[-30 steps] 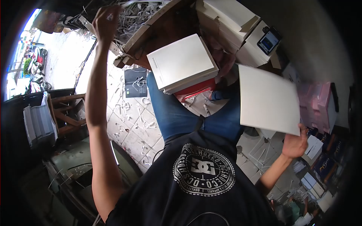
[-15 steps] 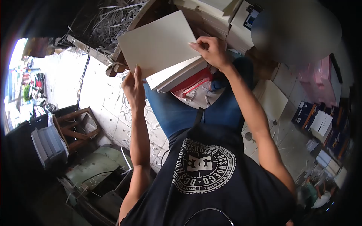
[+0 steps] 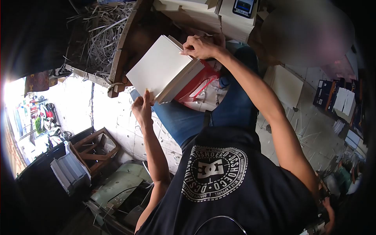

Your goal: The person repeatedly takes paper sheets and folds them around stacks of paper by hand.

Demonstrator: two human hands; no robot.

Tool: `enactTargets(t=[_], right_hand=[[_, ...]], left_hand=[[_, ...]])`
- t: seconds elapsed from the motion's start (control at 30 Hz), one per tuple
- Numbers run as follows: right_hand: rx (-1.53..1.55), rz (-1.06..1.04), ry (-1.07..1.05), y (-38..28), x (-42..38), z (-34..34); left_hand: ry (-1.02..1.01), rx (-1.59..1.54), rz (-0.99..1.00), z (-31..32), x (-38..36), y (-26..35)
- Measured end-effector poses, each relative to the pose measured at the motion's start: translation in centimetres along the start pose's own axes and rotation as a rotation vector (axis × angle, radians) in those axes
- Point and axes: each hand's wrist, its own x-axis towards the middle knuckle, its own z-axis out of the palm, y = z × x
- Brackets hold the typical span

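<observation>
Black fabric, the shirt (image 3: 231, 176) nearer the wearer than the paper stack (image 3: 178, 80) reads "DCSHOECO" and "APPAREL". Raised half a second ago, the white sheet (image 3: 156, 64) now lies over the stack, left hand (image 3: 143, 109) pinching its near edge; right hand (image 3: 200, 47) touches its right corner, grip hard to tell.

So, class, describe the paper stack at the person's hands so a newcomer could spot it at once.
Start at the black shirt and go up past the jeans. There, between the left hand and the right hand, is the pale stack. Unlike the stacks at the picture's top, it has a hand at two of its edges.
</observation>
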Motion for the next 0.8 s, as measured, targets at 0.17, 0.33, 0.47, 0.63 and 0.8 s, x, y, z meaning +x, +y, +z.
enactTargets(t=[0.17,0.33,0.47,0.63,0.8], right_hand=[[0.078,0.159,-0.074,0.2,0.4,0.2],[0.225,0.009,0.194,-0.7,-0.8,-0.6],[0.261,-0.066,0.142,-2.4,-0.6,-1.7],[0.241,-0.171,0.215,-2.2,-0.3,-1.5],[0.177,-0.104,0.122,-0.2,0.3,-0.3]], left_hand=[[0.002,-0.075,-0.024,0.1,0.2,-0.4],[0.113,-0.271,0.24,0.6,-2.3,3.2],[0.129,-0.383,0.257,0.9,-2.3,4.0],[0.108,-0.398,0.072,1.5,-2.0,4.2],[0.091,-0.277,-0.013,0.7,-0.2,0.4]])
